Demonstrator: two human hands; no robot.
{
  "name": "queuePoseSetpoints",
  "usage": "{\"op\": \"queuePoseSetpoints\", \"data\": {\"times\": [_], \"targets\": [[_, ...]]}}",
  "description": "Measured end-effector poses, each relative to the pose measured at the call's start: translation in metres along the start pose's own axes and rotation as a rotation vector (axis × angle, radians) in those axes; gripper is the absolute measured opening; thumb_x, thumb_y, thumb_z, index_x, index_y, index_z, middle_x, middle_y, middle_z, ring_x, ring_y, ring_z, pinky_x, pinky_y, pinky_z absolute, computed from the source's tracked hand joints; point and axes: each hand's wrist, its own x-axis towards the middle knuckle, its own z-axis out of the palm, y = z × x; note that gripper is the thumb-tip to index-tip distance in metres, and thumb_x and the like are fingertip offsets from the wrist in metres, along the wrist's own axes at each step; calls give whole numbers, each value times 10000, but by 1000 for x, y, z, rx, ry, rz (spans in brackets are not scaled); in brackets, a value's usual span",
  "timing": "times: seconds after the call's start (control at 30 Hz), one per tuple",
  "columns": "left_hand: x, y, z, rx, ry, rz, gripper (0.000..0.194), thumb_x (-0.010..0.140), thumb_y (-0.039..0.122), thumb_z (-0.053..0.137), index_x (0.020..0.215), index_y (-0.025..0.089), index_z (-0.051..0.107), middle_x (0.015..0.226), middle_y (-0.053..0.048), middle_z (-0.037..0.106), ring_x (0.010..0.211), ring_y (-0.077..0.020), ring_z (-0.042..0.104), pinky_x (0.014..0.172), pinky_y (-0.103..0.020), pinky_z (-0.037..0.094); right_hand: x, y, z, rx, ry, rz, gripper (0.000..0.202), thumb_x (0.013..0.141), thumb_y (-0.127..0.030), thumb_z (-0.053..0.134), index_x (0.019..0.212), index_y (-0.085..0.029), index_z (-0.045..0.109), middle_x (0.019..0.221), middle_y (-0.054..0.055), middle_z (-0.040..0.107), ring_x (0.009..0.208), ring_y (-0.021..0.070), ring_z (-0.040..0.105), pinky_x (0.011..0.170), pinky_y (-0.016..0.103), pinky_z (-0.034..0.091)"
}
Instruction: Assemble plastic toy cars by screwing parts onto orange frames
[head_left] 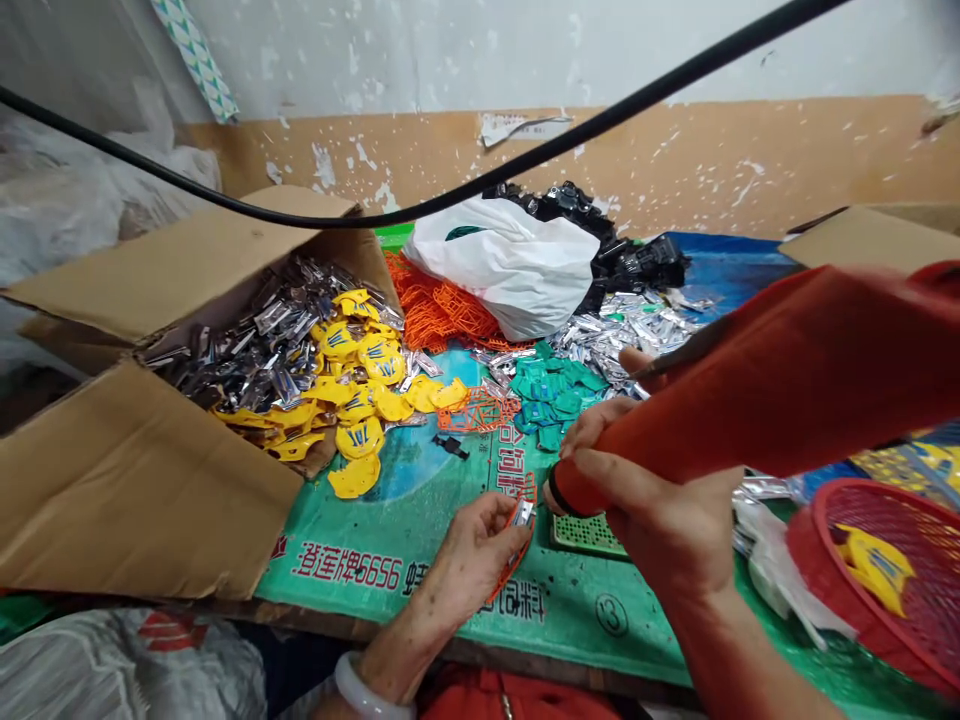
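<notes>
My left hand (476, 550), with a white bangle on the wrist, pinches a small orange piece with a silver wrapped packet (523, 515) at its tip. My right hand (664, 515) is closed round the narrow end of a long red tube-shaped thing (712, 400), which widens toward the right edge; a dark ring shows near its lower end. This end is close to the packet, to its right. Under it lies a green perforated block (589, 535), partly hidden. Further fingers (637, 362) show beyond the red thing; whose they are I cannot tell.
A cardboard box (150, 480) spills dark packets and yellow pieces (360, 437) on the left. Behind are orange nets (442, 310), a white bag (517, 260), teal pieces (555, 385) and silver packets (637, 325). A red basket (825, 560) stands right. A black cable (450, 205) hangs across.
</notes>
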Motion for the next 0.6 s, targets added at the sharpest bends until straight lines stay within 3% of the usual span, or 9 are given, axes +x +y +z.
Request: {"op": "queuePoseSetpoints", "data": {"times": [0.2, 0.6], "targets": [[0, -2, 4, -132, -47, 15, 273, 670, 376, 659, 789, 158, 546, 583, 67, 447, 524, -87, 350, 508, -232, 242, -3, 4, 5, -61, 6, -18, 122, 630, -119, 708, 630, -187, 606, 657, -12, 608, 611, 144, 579, 578, 307, 487], [-2, 7, 4, -56, -10, 6, 194, 657, 325, 622, 728, 169, 532, 515, 97, 367, 481, -76, 286, 458, -225, 197, -3, 7, 10, -140, -1, -41, 157, 637, -126, 681, 561, -183, 555, 654, -16, 596, 559, 128, 538, 527, 307, 452]]}}
